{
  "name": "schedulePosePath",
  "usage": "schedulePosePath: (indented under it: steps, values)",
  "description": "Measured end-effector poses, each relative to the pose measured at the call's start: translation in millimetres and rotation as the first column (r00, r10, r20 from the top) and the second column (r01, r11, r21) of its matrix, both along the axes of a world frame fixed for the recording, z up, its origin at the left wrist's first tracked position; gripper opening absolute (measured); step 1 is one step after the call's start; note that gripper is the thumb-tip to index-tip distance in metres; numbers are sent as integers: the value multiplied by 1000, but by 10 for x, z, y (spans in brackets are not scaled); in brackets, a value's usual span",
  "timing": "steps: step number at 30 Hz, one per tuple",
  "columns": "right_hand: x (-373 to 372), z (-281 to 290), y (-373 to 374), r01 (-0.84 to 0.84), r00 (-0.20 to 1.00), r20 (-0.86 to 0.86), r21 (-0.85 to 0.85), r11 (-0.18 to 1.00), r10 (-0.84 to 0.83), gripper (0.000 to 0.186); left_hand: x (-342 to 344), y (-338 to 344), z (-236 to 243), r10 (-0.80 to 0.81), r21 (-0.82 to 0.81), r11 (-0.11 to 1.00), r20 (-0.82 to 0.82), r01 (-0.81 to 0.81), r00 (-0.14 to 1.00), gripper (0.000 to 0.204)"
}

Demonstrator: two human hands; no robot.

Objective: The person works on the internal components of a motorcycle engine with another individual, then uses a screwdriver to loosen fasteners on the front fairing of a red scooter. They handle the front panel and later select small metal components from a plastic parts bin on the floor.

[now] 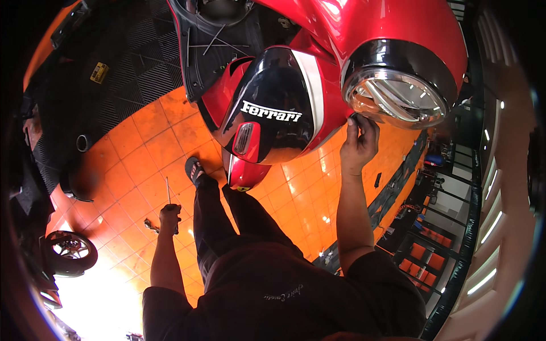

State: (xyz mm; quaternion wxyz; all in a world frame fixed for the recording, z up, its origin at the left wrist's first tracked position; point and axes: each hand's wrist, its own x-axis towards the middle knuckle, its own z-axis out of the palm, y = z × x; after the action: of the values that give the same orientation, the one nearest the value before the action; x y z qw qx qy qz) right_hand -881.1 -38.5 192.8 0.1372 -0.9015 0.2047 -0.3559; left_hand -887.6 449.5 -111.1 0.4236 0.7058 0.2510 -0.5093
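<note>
A red scooter front (398, 23) fills the top of the view, with a round clear headlight (392, 99) in a black surround. Left of the headlight is a glossy front cover (273, 85) in black, red and white. My right hand (361, 139) is raised to the gap between cover and headlight. Its thumb and fingertips pinch together against the red edge there; whatever lies between them is too small to make out. Down at my left side, my left hand (169, 216) is closed round the handle of a screwdriver (168, 192), its thin shaft pointing up, apart from the scooter.
Orange tiles (148, 153) cover the floor under me, and black ribbed mats (136, 79) lie at the left. A small yellow box (99, 73) sits on the mat. Another vehicle's wheel (71, 253) stands at lower left. Orange-and-black shelving (421, 261) is far right.
</note>
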Motion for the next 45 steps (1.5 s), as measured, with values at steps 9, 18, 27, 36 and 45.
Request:
schedulePosePath:
  steps: [9,18,27,36,45]
  values:
    - [-89,-10,-108,-95,994,-31,155,983,101,20,-90,115,-142,94,-54,994,11,-93,996,25]
    - [-40,131,-89,-70,977,-203,5,998,70,19,-313,138,-272,119,-3,993,-47,-119,992,25]
    - [-51,142,-82,-57,976,-216,-192,980,14,18,-135,71,-340,95,-31,995,-23,-96,995,23]
    - [-50,201,-111,-90,993,-46,359,929,113,48,105,-103,45,68,-65,996,112,-61,991,22]
    - [1,230,-37,-22,999,-30,101,995,25,41,-472,240,305,158,-78,986,176,-146,972,26]
